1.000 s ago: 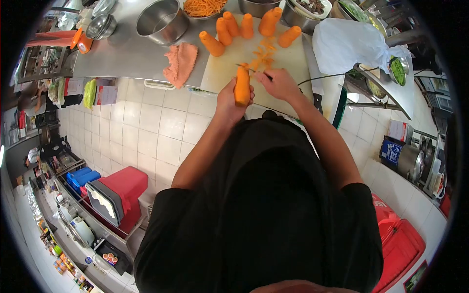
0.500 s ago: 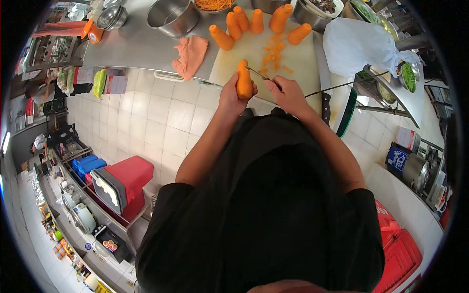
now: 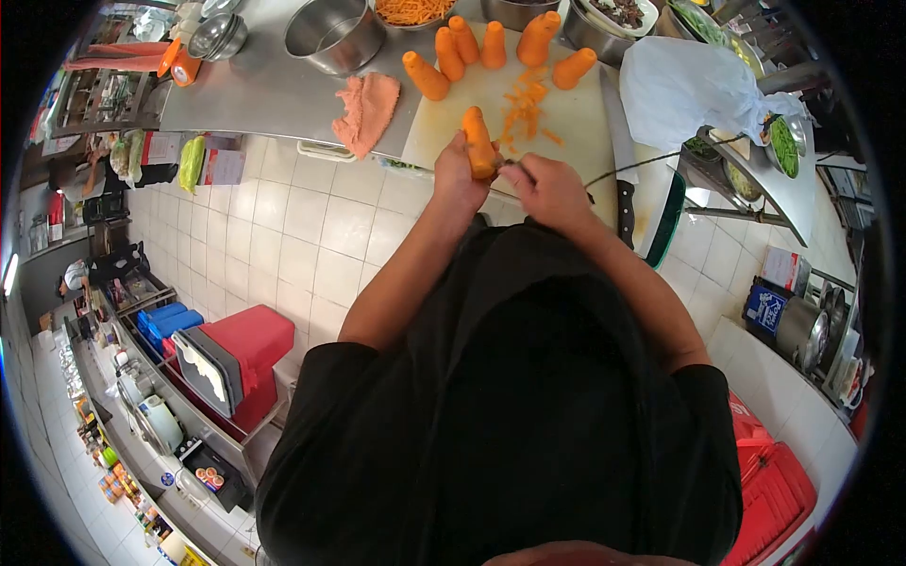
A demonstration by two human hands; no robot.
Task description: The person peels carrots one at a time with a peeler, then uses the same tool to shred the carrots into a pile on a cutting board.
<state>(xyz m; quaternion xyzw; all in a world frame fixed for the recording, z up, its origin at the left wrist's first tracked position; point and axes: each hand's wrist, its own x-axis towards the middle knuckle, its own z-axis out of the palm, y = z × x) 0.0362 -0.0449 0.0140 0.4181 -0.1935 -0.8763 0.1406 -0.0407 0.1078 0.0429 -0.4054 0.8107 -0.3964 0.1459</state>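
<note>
My left hand [image 3: 457, 177] is wrapped around the lower part of an orange carrot [image 3: 478, 140], its tip pointing away from me. My right hand [image 3: 559, 195] is closed on a slim peeler [image 3: 505, 163], mostly hidden by the fingers, at the carrot's lower right side. Both hands are over the near edge of a pale cutting board [image 3: 429, 127]. Orange peelings [image 3: 522, 111] lie scattered on the board just beyond the hands. Several carrots [image 3: 449, 54] stand upright along its far side.
A large knife [image 3: 626, 203] lies along the board's right side, near a green-rimmed tray [image 3: 668, 222]. Left of the board is an orange cloth [image 3: 366, 113]. Behind stand a steel pot [image 3: 335, 42] and a bowl of shredded carrot [image 3: 415, 9]. A white plastic bag [image 3: 684, 90] sits at right.
The peeler has come down along the carrot, from near its tip to its lower end. My right hand has moved slightly lower, and the carrot now tilts a little more to the left.
</note>
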